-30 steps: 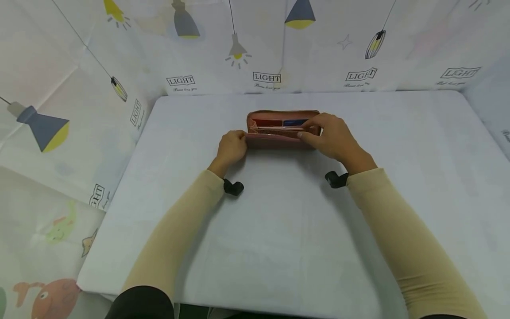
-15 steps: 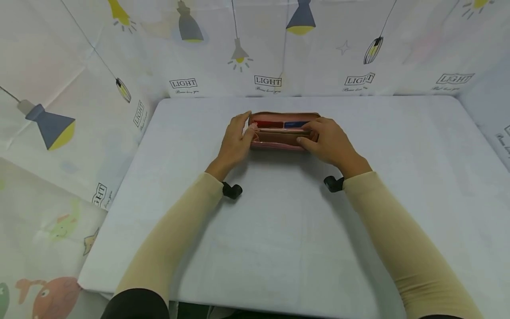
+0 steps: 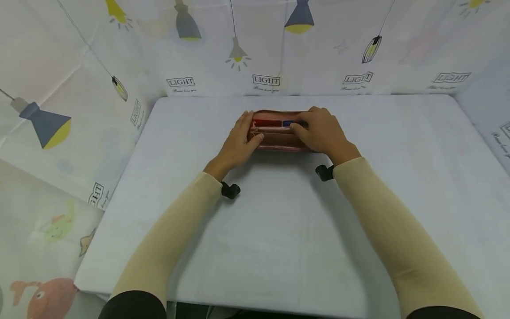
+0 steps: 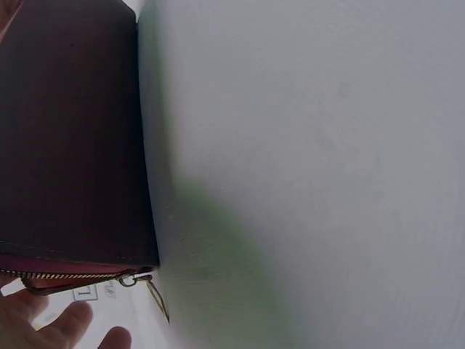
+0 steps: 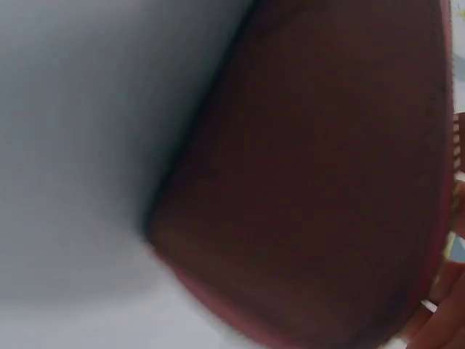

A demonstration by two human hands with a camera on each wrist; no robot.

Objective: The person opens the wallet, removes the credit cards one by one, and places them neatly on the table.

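A pinkish-brown zip-around wallet [image 3: 280, 141] stands unzipped near the back of the white table, its inside facing up. A red card [image 3: 268, 123] and a blue card [image 3: 287, 123] sit side by side in its rear slots. My left hand [image 3: 237, 144] holds the wallet's left end, thumb over the inside and fingers along the outer side. My right hand [image 3: 320, 132] reaches into the right half, thumb and forefinger at the blue card; I cannot tell whether they pinch it. In the left wrist view a zip pull [image 4: 156, 297] hangs from the wallet's corner.
The wallet stands on a white-covered table [image 3: 259, 230]. Behind the far edge rises a patterned wall sheet [image 3: 318, 48] with printed lamps, and another sheet side runs along the left.
My left hand has moved from the wallet's front left corner up around its left end. The wallet's mouth gapes wider. My right hand has shifted left and back, onto the blue card.
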